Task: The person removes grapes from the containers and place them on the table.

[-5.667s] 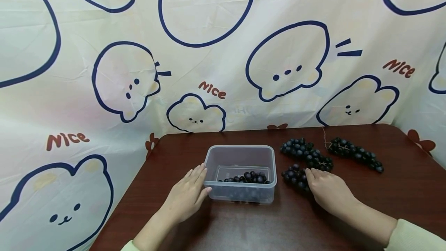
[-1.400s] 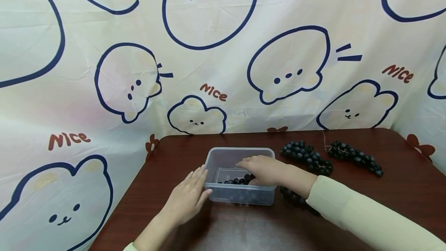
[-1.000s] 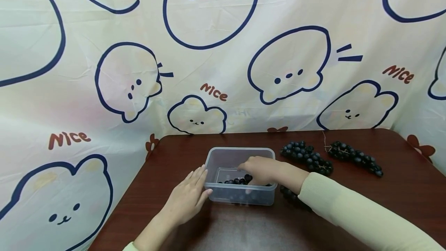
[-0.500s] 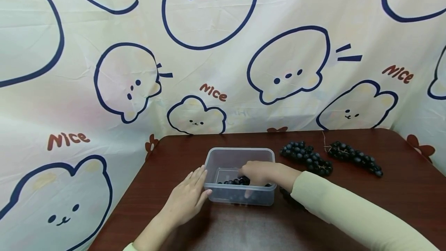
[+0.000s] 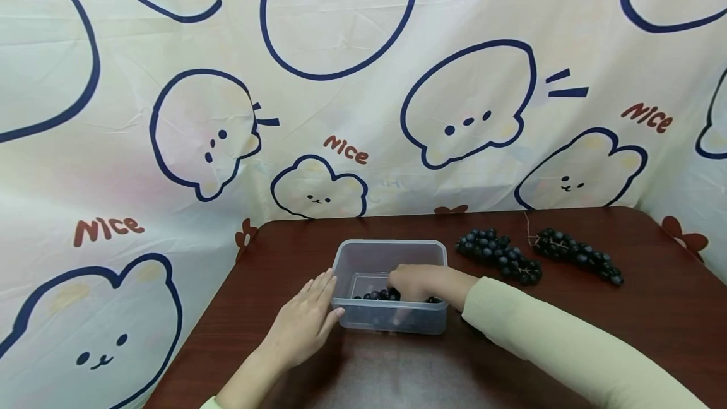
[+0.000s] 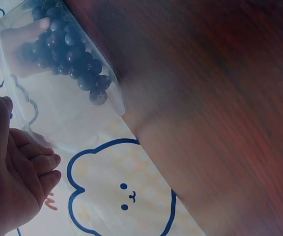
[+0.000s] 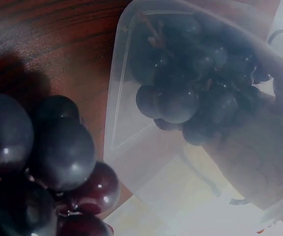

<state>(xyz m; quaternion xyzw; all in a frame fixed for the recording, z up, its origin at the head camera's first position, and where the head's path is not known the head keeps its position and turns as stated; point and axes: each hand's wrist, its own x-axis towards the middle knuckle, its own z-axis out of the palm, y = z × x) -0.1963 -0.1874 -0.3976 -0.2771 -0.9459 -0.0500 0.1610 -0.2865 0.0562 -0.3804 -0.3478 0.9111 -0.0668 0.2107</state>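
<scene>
A clear plastic box (image 5: pixel 352 317) sits on the table with a bunch of dark grapes (image 5: pixel 377 295) inside it. My right hand (image 5: pixel 417 283) reaches over the box's right side, fingers bent down and gripping the bunch. Seen through the wall in the left wrist view, its thumb (image 6: pixel 43 23) lies against the grapes (image 6: pixel 70 54). My left hand (image 5: pixel 301 320) rests its straight fingers on the box's left side. Another grape bunch (image 7: pixel 38 147) lies just outside the box in the right wrist view; my right sleeve hides it in the head view.
Two more grape bunches lie on the dark brown table (image 5: pixel 397 371) to the right of the box: one nearer bunch (image 5: pixel 500 256) and one farther bunch (image 5: pixel 579 256) with a thin stem. A white cartoon-printed cloth (image 5: pixel 341 112) hangs behind the table.
My right hand has gone from a bunch on the table into the box. Over the last second its fingers have sunk lower and curled around the grapes there. My left hand stays put.
</scene>
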